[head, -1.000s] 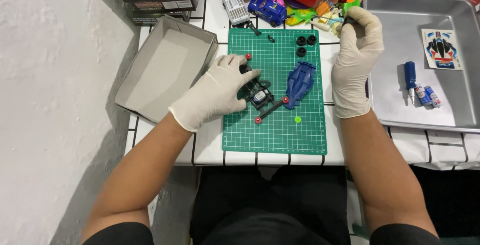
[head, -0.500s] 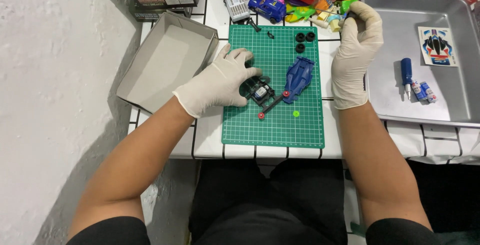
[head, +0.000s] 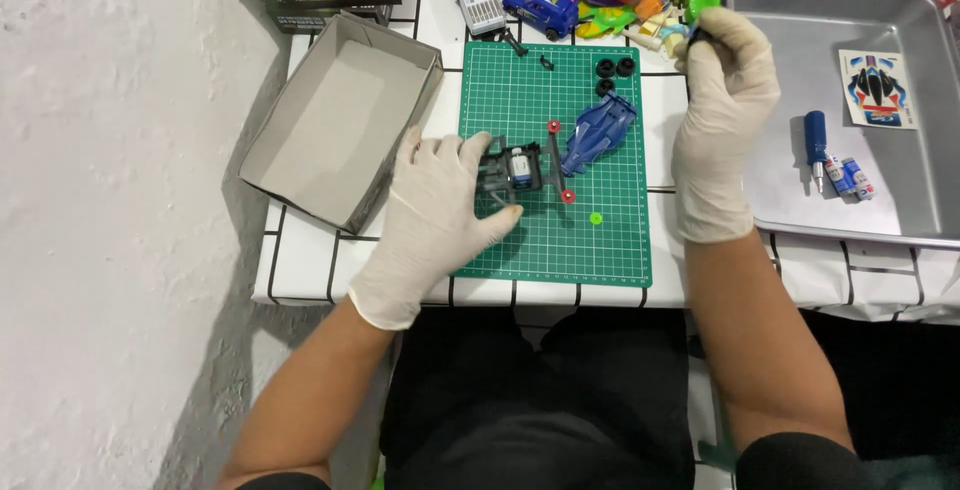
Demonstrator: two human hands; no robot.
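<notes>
A green cutting mat (head: 545,250) lies on the white tiled table. On it rests a dark grey toy car chassis (head: 517,170) with red rollers. My gloved left hand (head: 435,210) grips the chassis's left end, fingers on top and thumb below. Just right of the chassis lies the blue car body (head: 598,130). Small black tyres (head: 612,70) sit near the mat's top edge, and a tiny green part (head: 596,218) lies lower down. My gloved right hand (head: 725,120) is raised off the mat's top right corner, fingertips pinched on a small dark part (head: 697,36).
An open grey cardboard box (head: 330,130) stands left of the mat. A metal tray (head: 900,225) at the right holds a blue screwdriver (head: 815,142), batteries (head: 850,178) and a sticker sheet (head: 878,88). A blue toy car (head: 540,5) and colourful toys crowd the back.
My left hand has slid back off the chassis top to its left end, uncovering it, and the chassis has turned a little. My right hand stays raised by the toys.
</notes>
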